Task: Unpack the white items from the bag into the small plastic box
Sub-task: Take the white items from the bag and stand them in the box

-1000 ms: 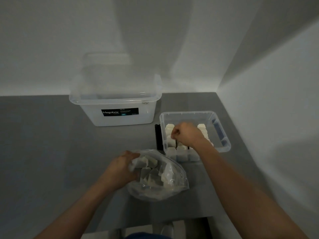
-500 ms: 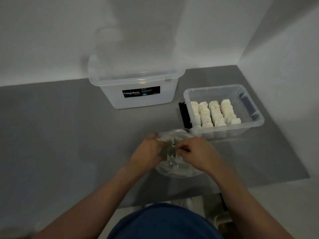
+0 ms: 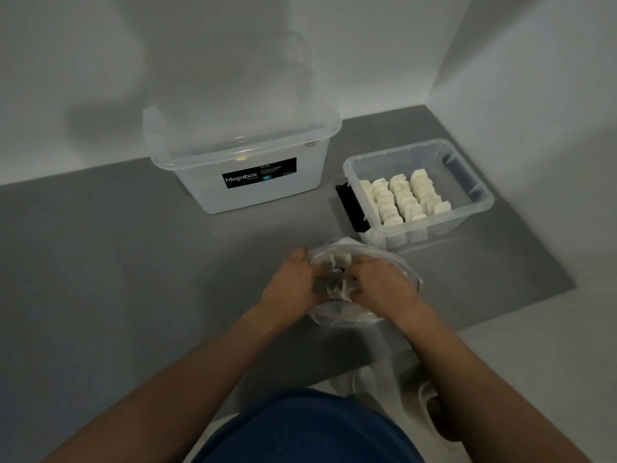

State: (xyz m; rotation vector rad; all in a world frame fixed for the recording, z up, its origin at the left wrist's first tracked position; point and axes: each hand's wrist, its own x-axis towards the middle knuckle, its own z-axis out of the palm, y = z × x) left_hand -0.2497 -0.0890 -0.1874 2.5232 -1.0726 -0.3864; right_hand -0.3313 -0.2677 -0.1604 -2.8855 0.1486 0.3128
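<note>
Head view. My left hand [image 3: 293,282] grips the mouth of the bag [image 3: 337,315], which lies on the grey table [image 3: 133,262] just in front of the small plastic box [image 3: 467,182]. My right hand [image 3: 380,282] curls its fingers into that mouth; whether they hold a piece I cannot tell. The white items [image 3: 337,260] in the bag look light and loose, and I judge them best pinched singly by the sides. The film looks limp and slippery, so hold it at the rim.

Dim, soft light; broad wall shadows, slight blur, wide-angle edge distortion.
</note>
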